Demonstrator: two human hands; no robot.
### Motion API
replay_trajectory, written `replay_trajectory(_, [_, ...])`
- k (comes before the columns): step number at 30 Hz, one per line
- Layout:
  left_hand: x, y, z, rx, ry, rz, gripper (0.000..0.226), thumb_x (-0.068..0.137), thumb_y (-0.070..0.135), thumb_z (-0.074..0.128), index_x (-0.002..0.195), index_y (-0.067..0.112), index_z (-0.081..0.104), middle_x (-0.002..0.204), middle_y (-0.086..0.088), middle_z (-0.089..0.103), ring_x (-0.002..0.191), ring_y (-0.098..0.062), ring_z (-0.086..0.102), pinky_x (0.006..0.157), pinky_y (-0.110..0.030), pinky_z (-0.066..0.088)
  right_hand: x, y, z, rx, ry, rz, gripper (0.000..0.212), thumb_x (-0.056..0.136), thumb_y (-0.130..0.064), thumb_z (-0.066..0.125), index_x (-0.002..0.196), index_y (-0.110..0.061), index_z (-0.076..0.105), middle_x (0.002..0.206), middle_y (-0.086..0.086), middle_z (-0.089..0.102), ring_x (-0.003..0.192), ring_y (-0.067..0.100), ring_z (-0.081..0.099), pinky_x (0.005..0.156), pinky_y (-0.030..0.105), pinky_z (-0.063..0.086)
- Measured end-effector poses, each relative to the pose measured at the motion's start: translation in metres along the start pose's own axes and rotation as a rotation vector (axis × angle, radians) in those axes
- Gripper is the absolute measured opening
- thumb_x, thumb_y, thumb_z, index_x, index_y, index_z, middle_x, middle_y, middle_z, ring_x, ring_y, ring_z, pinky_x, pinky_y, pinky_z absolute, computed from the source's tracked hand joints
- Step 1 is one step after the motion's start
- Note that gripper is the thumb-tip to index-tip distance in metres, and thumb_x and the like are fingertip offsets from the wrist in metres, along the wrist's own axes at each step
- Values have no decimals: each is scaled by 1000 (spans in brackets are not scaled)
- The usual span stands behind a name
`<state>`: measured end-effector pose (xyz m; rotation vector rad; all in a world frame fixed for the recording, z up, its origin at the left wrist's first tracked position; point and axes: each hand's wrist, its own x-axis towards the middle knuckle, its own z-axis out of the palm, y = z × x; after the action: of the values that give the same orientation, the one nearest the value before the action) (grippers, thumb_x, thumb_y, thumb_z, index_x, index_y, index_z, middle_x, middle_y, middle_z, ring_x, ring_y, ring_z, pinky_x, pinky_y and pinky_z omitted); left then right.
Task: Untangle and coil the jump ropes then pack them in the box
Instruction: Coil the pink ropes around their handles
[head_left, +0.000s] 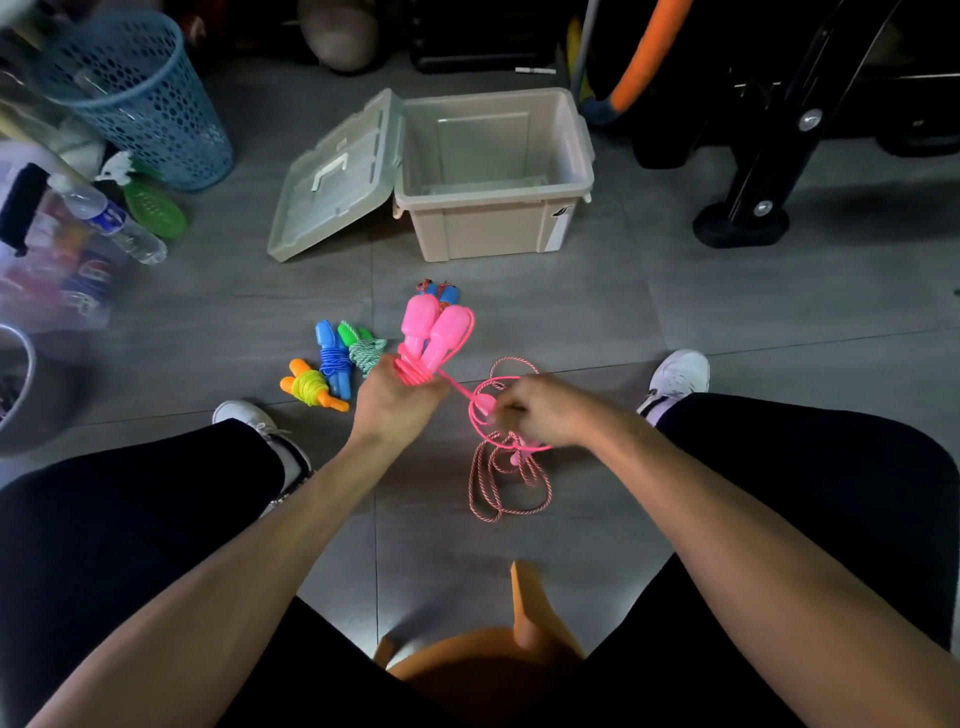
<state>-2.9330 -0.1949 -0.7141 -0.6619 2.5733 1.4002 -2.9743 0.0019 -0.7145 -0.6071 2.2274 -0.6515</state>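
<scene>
At nine o'clock, three coiled ropes (332, 366) are lying on the floor. The left hand (392, 400) is clamping the pink jump rope (434, 338) at its handles; the right hand (540, 410) is pinching its cord, best wound snugly. At twelve, the open box (566, 200) is waiting, floor between unobstructed.

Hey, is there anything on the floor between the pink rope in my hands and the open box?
Only another bundled rope lying just beyond the pink jump rope. The box is open, lid leaning on its left; lifting over clears it.
</scene>
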Motion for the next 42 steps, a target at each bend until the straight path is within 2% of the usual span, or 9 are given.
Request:
replay_trajectory(4, [6,-16,-6,493,-60,-11,47,72,21,54,118,24,57,113,2,66,94,-27,64,72,-31,46,-6,-39,11,-304,44,-163,34,94,-33,54,65,-21,40,72,0,48,74,26,54,59,32,33])
replay_trajectory(9, [-8,-32,10,1080,-191,334,38,79,29,59,113,21,45,98,-5,68,89,-32,68,66,-33,46,-20,-42,-30,-417,164,-173,19,88,-27,56,70,-25,51,67,1,50,66,25,51,57,30,36])
replay_trajectory(17, [-23,-22,8,803,-307,1183,46,55,18,80,90,20,50,64,0,60,52,-27,61,41,-26,43,-22,16,-59,40,197,-58,13,77,-37,79,82,-25,78,57,-22,63,53,-5,53,50,11,36])
replay_trajectory(21, [-21,-22,-4,442,-215,862,29,69,17,67,93,16,50,66,-4,60,58,-30,60,49,-33,47,-19,42,-44,111,184,7,16,86,-40,71,79,-26,77,48,-18,57,44,-2,44,47,13,33])
replay_trajectory(25, [-20,-13,-1,21,-82,364,26,72,8,62,79,28,46,64,10,52,52,-2,49,51,-17,40,-17,46,-31,154,184,27,26,93,-31,64,67,-31,69,53,-10,55,48,0,41,53,20,32])
replay_trajectory(28, [-18,-5,7,-97,-95,172,16,71,14,57,81,23,48,57,8,48,47,-13,46,48,-41,48,-17,30,-18,75,119,16,27,94,-27,61,70,-18,68,61,5,58,52,7,41,53,26,32])
replay_trajectory(32, [-8,-2,10,49,-23,-12,27,68,25,55,91,12,51,68,1,56,60,-25,53,55,-38,46,-20,-5,-4,-91,59,-53,38,97,-30,55,60,-23,48,58,-3,51,53,13,47,57,33,40])
replay_trajectory(38, [-13,-13,16,1098,-61,293,35,81,16,57,112,15,40,93,-6,66,84,-33,68,59,-32,40,-32,-26,-26,-188,105,-118,16,94,-24,57,85,-15,66,78,1,63,71,21,58,67,34,47])
replay_trajectory(42, [-20,-16,23,1146,-231,730,39,85,19,54,122,20,44,99,-2,65,87,-30,67,64,-33,46,-36,-10,-52,-174,192,-85,19,85,-39,70,84,-21,72,67,-14,56,69,14,60,61,31,46])
